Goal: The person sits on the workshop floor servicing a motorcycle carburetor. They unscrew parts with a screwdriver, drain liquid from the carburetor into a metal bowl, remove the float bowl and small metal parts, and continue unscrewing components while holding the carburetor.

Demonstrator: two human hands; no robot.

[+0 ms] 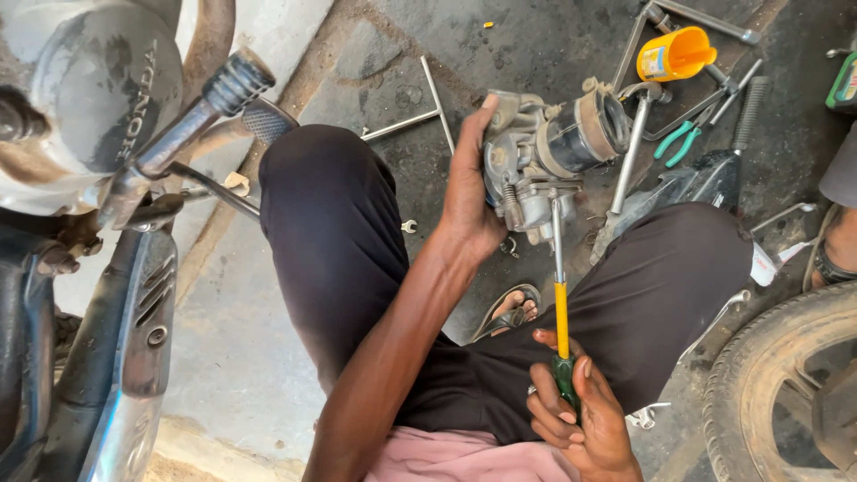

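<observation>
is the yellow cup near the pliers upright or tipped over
Tipped. The yellow cup lies on its side on the ground, its open mouth facing right, just above the green-handled pliers. Whether anything is inside cannot be told.

One carburettor [544, 156], grey metal, with one dark round intake mouth.
One screwdriver [560, 308], yellow and green handle, steel shaft.
Two hands: one left hand [469, 192], one right hand [580, 415].
One yellow plastic cup [676, 54] on the floor [536, 45].
One pair of pliers [680, 140], green grips.
One T-shaped steel wrench [427, 107] lying flat.
One small open-end spanner [409, 227].
One sandalled foot [513, 310] between the knees; a second foot [839, 245] at the right edge.
One tyre [786, 384], partly seen.
One motorcycle engine [85, 107], with one kick lever [201, 112].
</observation>
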